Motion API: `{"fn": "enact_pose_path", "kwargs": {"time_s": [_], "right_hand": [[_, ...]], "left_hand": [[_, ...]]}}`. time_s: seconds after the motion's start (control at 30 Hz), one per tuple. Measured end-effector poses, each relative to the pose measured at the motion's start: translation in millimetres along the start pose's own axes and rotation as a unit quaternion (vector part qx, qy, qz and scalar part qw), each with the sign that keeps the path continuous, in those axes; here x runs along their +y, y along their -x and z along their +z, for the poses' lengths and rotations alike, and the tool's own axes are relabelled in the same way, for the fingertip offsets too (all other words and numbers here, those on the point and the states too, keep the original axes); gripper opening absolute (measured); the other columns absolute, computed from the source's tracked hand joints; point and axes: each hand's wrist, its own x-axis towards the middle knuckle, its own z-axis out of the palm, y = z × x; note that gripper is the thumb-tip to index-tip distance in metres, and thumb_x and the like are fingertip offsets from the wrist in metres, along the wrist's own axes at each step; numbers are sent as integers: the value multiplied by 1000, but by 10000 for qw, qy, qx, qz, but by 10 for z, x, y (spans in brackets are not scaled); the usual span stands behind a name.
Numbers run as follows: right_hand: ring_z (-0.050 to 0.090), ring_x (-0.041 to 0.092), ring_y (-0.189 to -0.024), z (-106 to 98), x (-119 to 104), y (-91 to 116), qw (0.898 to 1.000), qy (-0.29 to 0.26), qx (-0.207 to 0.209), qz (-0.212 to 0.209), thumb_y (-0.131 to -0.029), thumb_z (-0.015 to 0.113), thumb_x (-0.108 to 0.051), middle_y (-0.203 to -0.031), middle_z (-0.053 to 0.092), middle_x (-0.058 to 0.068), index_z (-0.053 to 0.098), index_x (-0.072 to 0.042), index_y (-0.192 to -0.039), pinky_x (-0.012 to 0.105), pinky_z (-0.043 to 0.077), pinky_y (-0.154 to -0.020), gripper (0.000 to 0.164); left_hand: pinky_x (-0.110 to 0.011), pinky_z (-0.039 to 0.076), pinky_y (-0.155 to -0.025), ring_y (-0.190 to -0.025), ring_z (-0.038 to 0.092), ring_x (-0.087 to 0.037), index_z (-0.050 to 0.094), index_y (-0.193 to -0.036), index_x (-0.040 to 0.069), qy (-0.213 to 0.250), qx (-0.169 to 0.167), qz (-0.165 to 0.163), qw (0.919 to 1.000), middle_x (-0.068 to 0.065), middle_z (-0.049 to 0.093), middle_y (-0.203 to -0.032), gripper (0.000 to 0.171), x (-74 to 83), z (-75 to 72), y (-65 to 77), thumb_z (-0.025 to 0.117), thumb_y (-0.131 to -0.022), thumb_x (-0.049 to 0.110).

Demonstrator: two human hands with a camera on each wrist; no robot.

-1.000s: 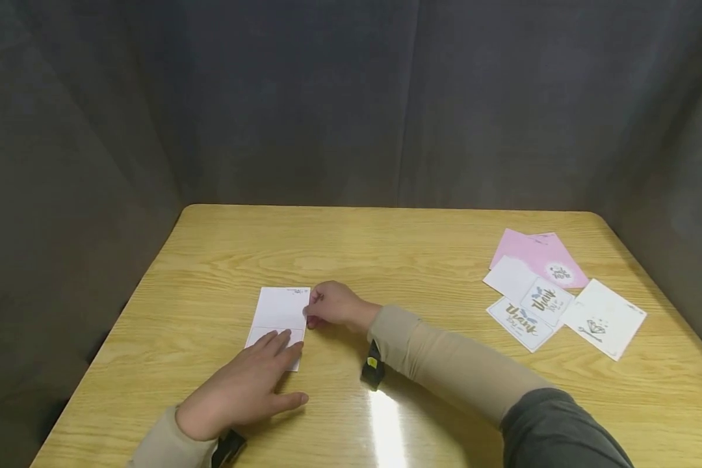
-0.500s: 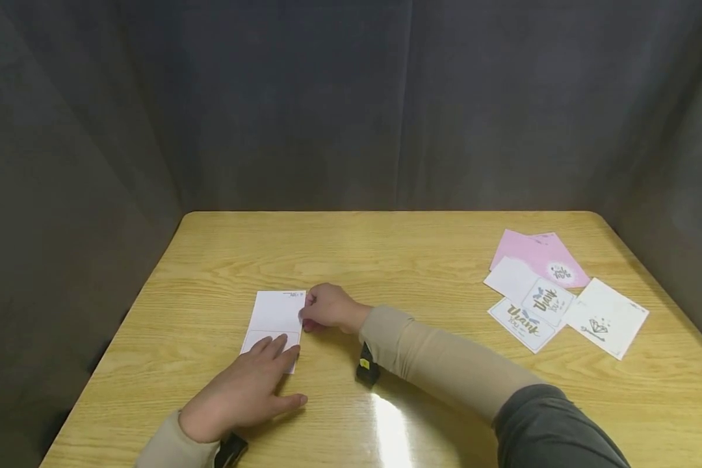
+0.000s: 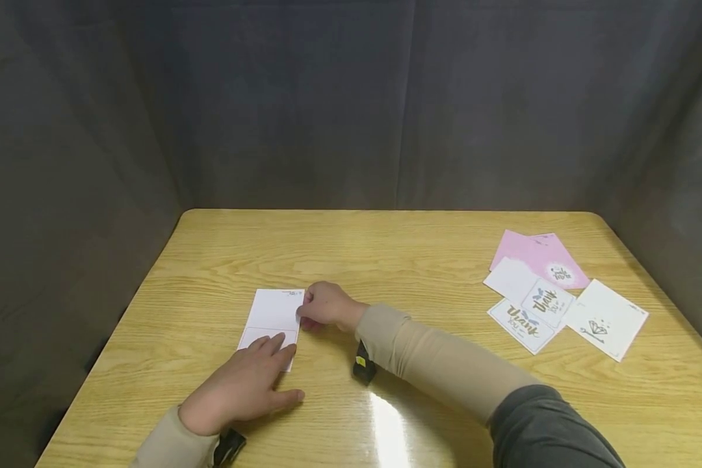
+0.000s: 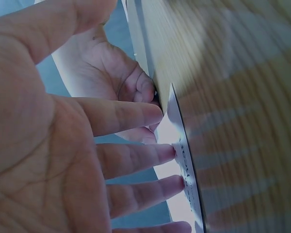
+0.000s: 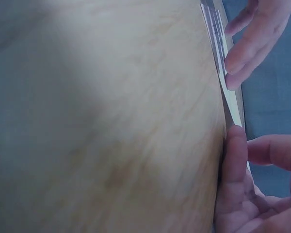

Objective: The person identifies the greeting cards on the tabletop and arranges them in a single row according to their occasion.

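A white card (image 3: 277, 311) with small print at its far right corner and a line across its lower part lies on the wooden table (image 3: 351, 253). My left hand (image 3: 242, 387) rests on its near end with the fingers spread and straight; in the left wrist view those fingertips touch the card (image 4: 187, 162). At the card's right edge, my right hand (image 3: 330, 307) pinches it between thumb and finger. The right wrist view shows the card (image 5: 235, 112) raised slightly at that edge. The card's near left part is hidden under my left hand.
Toward the table's right side lie overlapping cards: a pink card (image 3: 520, 250), a white "Thank you" card (image 3: 541, 302) and a cream card (image 3: 611, 312) with a diamond and key drawing. Dark curtains (image 3: 292, 104) stand round the table's back and sides.
The white card and both hands have shifted slightly to the left. My left fingers still rest on the card and my right hand still pinches its right edge. The other cards stay put.
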Motion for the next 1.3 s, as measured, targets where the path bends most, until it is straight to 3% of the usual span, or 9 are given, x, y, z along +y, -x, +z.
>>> {"fn": "enact_pose_path", "kwargs": {"time_s": [0.3,0.5,0.83,1.13,1.3], "right_hand": [[70,20,-67,27,-28,12,9998,-50,156,-97,-95,66,0,-76,70,11,49,-2,-101,29,60,-62,18],[69,17,-63,44,-37,1,9984,423,236,-290,-96,65,0,-70,69,7,52,-4,-98,27,59,-60,14],[68,15,-65,13,-45,41,9952,872,79,-431,-98,65,-6,-72,69,3,55,-7,-95,25,56,-62,10],[66,15,-73,-275,122,186,9974,555,-12,-464,-98,61,-9,-80,68,5,58,-5,-100,28,58,-70,5],[66,14,-73,-489,246,379,9954,808,-43,-516,-99,59,-11,-82,69,4,59,-5,-102,27,53,-67,6]], "left_hand": [[-66,38,-107,-135,46,-51,57,-140,-9,-91,113,68,9999,-33,48,-147,78,-11,-13,-28,77,-89,47],[-66,39,-106,-136,46,-47,58,-138,-9,-114,175,-102,9997,-29,49,-148,76,-20,-3,-26,79,-88,45],[-60,38,-111,-138,43,-48,59,-136,-12,124,87,43,9999,-30,46,-150,74,-67,-14,-25,78,-91,43],[-61,36,-112,-140,40,-48,56,-139,-13,226,26,12,9997,-31,44,-151,76,-69,-16,-26,77,-92,42],[-60,37,-112,-140,41,-46,57,-139,-11,204,33,-34,9998,-29,46,-151,75,-68,-18,-14,77,-91,42]]}}
